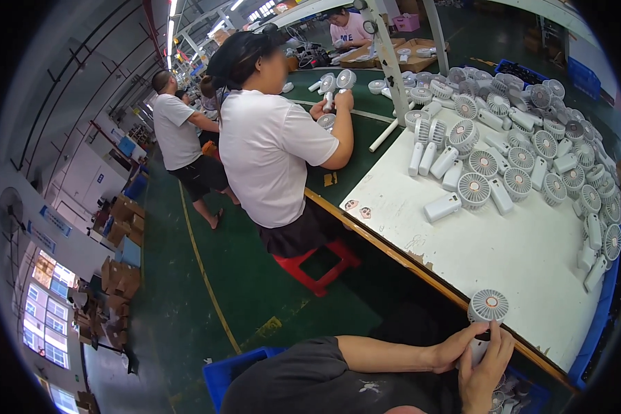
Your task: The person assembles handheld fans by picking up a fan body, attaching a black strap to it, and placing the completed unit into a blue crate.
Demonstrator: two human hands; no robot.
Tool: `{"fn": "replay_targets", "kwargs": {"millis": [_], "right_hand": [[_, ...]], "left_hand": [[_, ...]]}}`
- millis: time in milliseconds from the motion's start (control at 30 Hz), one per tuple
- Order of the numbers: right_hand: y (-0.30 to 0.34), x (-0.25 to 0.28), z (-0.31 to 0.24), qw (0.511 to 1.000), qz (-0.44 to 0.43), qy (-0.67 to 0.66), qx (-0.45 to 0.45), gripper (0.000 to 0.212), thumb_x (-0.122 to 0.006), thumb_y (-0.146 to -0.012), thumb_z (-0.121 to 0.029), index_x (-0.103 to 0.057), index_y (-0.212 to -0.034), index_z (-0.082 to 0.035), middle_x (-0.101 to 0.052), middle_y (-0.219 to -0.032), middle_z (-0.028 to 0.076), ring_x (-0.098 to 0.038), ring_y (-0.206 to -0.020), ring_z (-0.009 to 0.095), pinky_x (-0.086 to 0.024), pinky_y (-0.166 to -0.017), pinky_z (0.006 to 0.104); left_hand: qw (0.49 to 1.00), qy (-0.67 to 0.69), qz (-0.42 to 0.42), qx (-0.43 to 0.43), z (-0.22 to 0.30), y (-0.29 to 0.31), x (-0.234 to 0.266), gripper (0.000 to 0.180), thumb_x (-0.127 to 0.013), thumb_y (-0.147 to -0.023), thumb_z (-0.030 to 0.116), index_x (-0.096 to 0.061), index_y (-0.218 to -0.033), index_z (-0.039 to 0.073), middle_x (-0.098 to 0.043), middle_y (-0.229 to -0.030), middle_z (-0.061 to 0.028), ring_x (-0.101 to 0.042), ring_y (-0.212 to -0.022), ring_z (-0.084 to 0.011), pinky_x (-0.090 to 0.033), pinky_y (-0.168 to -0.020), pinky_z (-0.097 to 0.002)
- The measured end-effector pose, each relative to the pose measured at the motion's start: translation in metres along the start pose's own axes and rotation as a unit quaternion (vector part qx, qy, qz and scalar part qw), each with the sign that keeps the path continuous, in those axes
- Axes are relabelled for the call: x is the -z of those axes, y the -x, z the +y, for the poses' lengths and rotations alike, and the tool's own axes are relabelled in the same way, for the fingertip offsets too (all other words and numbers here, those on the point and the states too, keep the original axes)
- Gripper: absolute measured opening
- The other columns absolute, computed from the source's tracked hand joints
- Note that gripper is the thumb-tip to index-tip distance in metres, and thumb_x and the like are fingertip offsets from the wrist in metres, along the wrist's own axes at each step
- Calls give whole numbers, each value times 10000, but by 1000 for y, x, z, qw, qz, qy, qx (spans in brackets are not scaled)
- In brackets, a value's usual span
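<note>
A small white plastic fan point(488, 308) with a round ribbed grille sits upright at the near edge of the white table point(504, 255). The left hand point(462, 347) and right hand point(488, 369) both wrap its handle, seemingly gripping tight. A heap of matching fans point(524, 131) lies beyond.

To my far left, brown cardboard boxes point(121, 279) stand stacked along the wall on the green floor, flattened ones beside them. Small blue rectangular signs point(55, 221) hang on the white wall above. An open cardboard carton point(421, 52) sits on the far bench.
</note>
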State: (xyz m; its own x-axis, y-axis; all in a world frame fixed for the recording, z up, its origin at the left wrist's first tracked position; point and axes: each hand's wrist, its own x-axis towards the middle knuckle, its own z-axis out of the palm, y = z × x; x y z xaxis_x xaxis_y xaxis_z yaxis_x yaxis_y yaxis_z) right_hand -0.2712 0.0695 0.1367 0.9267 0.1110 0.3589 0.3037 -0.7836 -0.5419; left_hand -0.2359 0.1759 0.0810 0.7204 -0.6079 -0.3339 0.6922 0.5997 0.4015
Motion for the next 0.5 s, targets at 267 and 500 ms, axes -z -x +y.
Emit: {"fn": "replay_targets", "kwargs": {"millis": [267, 500], "right_hand": [[21, 1, 10, 997, 20, -47, -61, 689, -684, -767, -54, -406, -1389, 48, -474, -1291, 275, -465, -1213, 445, -363, -1048, 473], [23, -21, 50, 944, -68, -315, -72, 614, -671, -763, -125, -469, -1319, 38, -596, -1180, 218, -591, -1113, 348, -459, -977, 419]], "left_hand": [[993, 8, -101, 60, -12, -2, 17, 429, -465, -1023, 391, -535, -1294, 66, -600, -1196, -41, -563, -1099, -130, -454, -979, -299], [689, -677, -165, -201, 26, -15, 24, 884, -618, -890, 430, -215, -1494, -75, -222, -1540, -289, -212, -1438, -442, -168, -1190, -451]]}}
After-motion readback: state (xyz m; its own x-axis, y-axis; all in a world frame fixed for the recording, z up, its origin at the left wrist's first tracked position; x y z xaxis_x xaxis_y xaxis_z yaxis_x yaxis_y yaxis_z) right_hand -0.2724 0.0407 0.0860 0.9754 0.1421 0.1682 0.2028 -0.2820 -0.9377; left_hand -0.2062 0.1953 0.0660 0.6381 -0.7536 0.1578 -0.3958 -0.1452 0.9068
